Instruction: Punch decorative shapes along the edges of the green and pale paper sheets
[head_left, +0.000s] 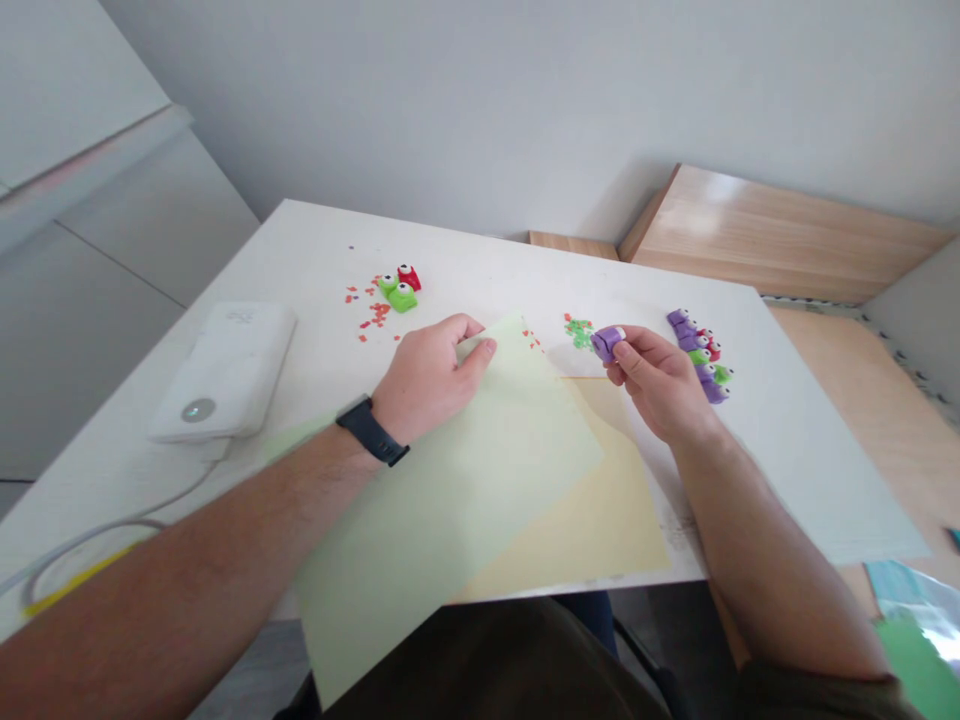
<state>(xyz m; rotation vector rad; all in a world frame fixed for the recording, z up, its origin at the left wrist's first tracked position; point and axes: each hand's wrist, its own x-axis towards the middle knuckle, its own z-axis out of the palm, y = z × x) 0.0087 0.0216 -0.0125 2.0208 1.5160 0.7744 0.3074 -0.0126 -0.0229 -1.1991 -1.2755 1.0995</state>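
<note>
A pale green sheet of paper is pinched at its far edge by my left hand, which wears a dark wristband. The sheet slopes over a yellow sheet of paper and hangs past the table's front edge. To the right, my right hand grips a small purple paper punch between thumb and fingers, apart from the green sheet. Beneath and beside that punch lies a patch of green paper bits with a few orange ones.
Several purple, green and red punches with eyes cluster at the right. Green and red ones sit at the back left beside orange bits. A white power bank with a cable lies left. Wooden boards stand behind.
</note>
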